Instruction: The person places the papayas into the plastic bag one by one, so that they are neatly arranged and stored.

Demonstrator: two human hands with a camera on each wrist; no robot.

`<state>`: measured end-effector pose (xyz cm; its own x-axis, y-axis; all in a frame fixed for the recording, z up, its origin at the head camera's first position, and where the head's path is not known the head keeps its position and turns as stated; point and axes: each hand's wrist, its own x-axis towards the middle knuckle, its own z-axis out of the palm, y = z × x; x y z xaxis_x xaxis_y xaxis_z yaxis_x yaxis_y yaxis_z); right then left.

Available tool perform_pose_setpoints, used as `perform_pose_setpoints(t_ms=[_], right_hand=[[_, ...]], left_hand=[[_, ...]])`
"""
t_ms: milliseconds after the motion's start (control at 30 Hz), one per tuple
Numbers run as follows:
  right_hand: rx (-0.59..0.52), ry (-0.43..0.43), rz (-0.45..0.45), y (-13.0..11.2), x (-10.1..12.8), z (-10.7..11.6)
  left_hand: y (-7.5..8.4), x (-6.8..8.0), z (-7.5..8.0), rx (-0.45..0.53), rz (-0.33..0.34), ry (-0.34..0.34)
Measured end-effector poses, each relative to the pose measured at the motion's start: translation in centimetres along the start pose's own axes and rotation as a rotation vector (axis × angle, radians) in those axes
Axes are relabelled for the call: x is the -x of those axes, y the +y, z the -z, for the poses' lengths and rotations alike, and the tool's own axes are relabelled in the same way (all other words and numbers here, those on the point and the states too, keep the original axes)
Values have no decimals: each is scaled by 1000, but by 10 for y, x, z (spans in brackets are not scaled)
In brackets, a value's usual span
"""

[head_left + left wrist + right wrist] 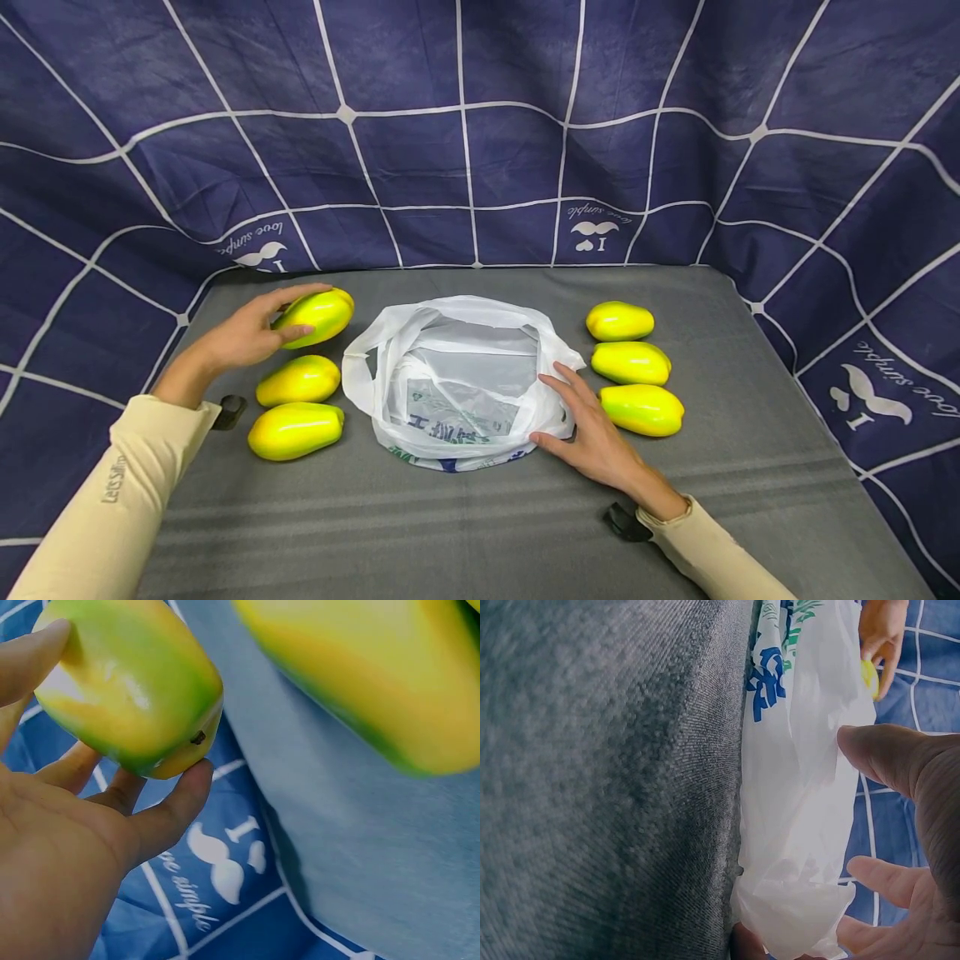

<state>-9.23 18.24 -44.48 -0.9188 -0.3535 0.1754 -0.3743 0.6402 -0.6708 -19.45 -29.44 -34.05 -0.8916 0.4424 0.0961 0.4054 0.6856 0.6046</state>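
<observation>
While the left hand (243, 337) curls its fingers round one papaya (318, 315), the bag (457, 383) lies empty. Right hand (592, 429) fingers, spread flat, hold its rim; all six fruits remain outside.

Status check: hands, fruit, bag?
Left hand grips far-left papaya. Right hand touches open plastic bag rim. Five papayas loose on mat; nothing blocking.

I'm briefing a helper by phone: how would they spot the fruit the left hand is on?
Find the white plastic bag mid-table. Three yellow-green fruits lie to its left. It is the farthest fruit, the only one with the left hand wrapped around it.
</observation>
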Motion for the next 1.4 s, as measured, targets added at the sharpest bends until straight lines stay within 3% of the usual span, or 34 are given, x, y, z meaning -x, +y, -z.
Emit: perform_pose_setpoints(t_ms=[300,500,667,833,1233,1400], right_hand=[[0,-3,-5,1,1,0],[-7,-4,-5,1,2,0],[-11,-4,-6,1,1,0],[-8,-5,-2,2,1,0],[-9,-6,5,3,0,1],[-11,-2,14,3,0,1]], left_hand=[[36,-10,0,52,3,10],[69,-15,-4,57,-72,-26],[90,-19,-14,91,-141,-94],[105,-22,-30,82,-167,-154],[140,-20,-78,103,-238,-225],[148,-16,-104,63,-255,-222]])
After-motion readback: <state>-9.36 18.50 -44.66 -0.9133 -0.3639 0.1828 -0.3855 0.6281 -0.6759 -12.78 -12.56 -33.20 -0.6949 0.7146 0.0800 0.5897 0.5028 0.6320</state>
